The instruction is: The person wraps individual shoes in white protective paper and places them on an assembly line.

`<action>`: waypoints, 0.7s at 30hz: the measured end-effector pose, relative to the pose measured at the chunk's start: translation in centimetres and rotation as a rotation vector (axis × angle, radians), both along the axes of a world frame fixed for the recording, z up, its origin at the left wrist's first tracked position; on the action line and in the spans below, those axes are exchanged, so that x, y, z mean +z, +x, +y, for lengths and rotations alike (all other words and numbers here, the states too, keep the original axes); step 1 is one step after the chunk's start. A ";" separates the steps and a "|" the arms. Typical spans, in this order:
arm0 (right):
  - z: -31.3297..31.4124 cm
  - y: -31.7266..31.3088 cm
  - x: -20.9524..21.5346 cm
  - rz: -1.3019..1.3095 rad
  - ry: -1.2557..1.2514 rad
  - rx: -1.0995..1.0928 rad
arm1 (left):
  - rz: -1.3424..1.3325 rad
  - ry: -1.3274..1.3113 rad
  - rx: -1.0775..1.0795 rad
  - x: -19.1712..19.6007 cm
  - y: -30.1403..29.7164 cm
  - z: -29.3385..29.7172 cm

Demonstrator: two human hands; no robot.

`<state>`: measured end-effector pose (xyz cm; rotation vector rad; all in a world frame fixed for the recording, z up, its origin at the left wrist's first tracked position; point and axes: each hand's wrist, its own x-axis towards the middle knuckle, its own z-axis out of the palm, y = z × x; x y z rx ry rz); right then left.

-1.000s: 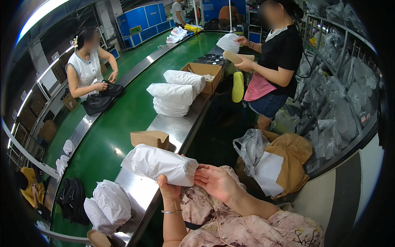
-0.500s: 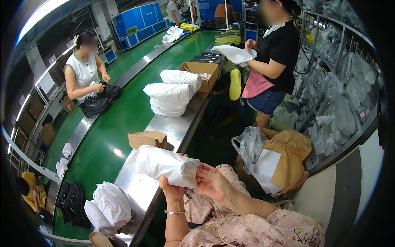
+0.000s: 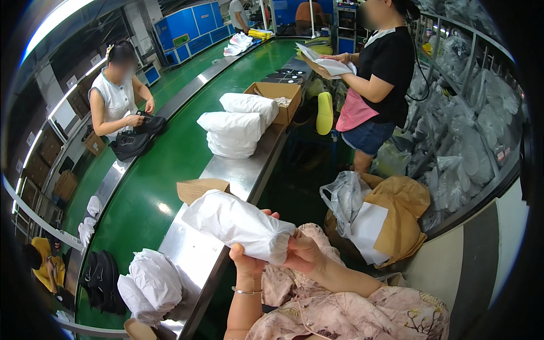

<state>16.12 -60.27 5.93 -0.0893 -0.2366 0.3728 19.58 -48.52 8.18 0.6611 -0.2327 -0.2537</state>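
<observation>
Bundle [image 3: 238, 224], a long shape wrapped in white paper, sat in both hands over the steel ledge [image 3: 195, 255] beside the green belt [image 3: 158, 170]; since a second ago it had tilted, its right end dropping toward the lap. Left hand [image 3: 249, 258] gripped it from beneath, while right hand [image 3: 303, 255] was closed around its gathered end, the two hands close together. Across the aisle, the standing person [image 3: 382, 79] had raised the sheets of paper higher than before. Counted: three white bundles stacked [image 3: 235, 127] farther up the ledge, two more [image 3: 150, 283] at the near end, one open box [image 3: 277, 96], one flat piece of card [image 3: 201, 188], and three other people in view.
</observation>
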 end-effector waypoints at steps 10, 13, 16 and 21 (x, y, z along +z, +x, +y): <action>-1.2 0.3 -0.4 0.123 0.056 0.029 | -0.006 0.015 0.012 -0.5 0.4 -1.1; -1.2 0.5 -2.2 -0.061 0.031 0.027 | 0.016 -0.023 -0.043 -0.3 0.1 -1.3; -1.6 0.6 -3.0 -0.144 -0.027 -0.040 | 0.000 -0.043 -0.102 0.4 -0.1 -2.0; -1.1 0.7 -1.2 -0.030 -0.061 -0.044 | 0.025 -0.063 -0.027 0.1 0.4 -1.5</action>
